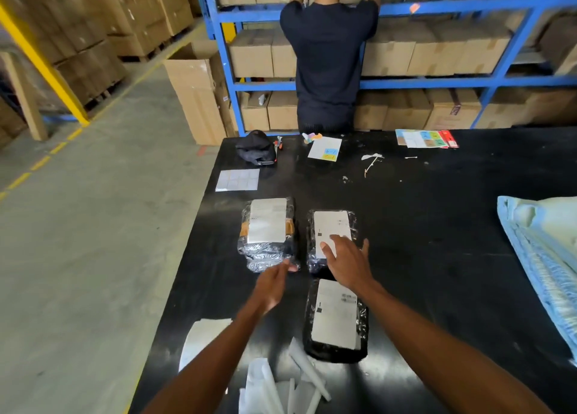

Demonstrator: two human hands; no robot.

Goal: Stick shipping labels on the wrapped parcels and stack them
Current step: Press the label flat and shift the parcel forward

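On my black worktop [437, 257] lie three film-wrapped, white-labelled parcels [268, 226] [331, 226] [335, 316], white peeled backing strips [309, 370], a black cap [254, 148] and a grey sticker sheet [238, 179].

I can read nothing for certain. The shipping label [268, 221] on the left parcel [265, 259], the middle label [331, 226] and the nearest label [335, 315] all carry dark print, too blurred to read. The blue sticky note [331, 152] and the yellow sticky note [329, 157] on the white sheet [320, 146] bear handwriting I cannot make out.

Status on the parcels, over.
Right hand flat on far-right parcel label. Left hand open by left parcel. Three labelled, none stacked. Backing scraps near edge.
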